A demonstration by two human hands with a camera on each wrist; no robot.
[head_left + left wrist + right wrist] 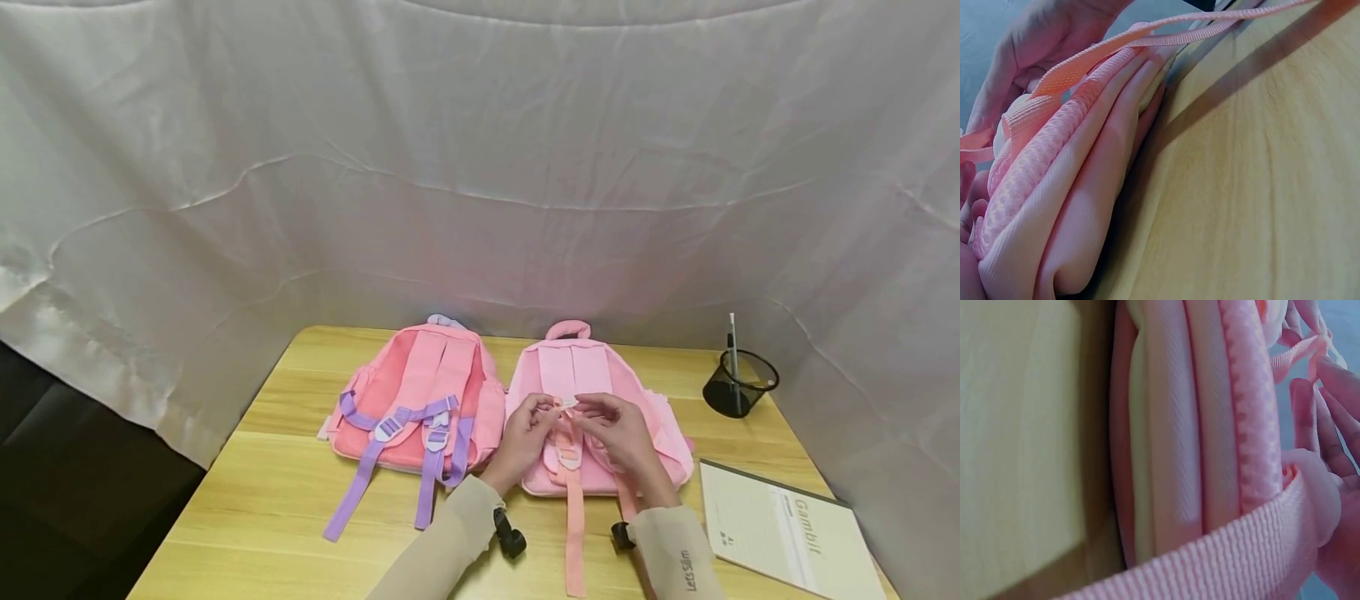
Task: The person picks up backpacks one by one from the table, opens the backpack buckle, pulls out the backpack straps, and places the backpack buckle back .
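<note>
A light pink backpack (531, 375) lies back panel up on the table, with orange webbing straps (574, 533) trailing toward the front edge. Above its middle, both hands meet at a small white buckle (568, 402) on orange webbing. My left hand (522, 440) pinches the orange strap at the buckle's left side. From the other side, the thumb and fingers of my right hand (624, 433) pinch the white buckle. In the right wrist view, webbing (1294, 359) runs up to the pinching fingers. Fingertips hide part of the buckle, so whether its halves are joined is unclear.
To the left lies a coral backpack (491, 408) with purple straps (365, 483). A black mesh pen holder (726, 396) with pens stands at the back right. A notepad (757, 521) lies at the right front. Grey curtain (480, 167) hangs behind the wooden table (262, 500).
</note>
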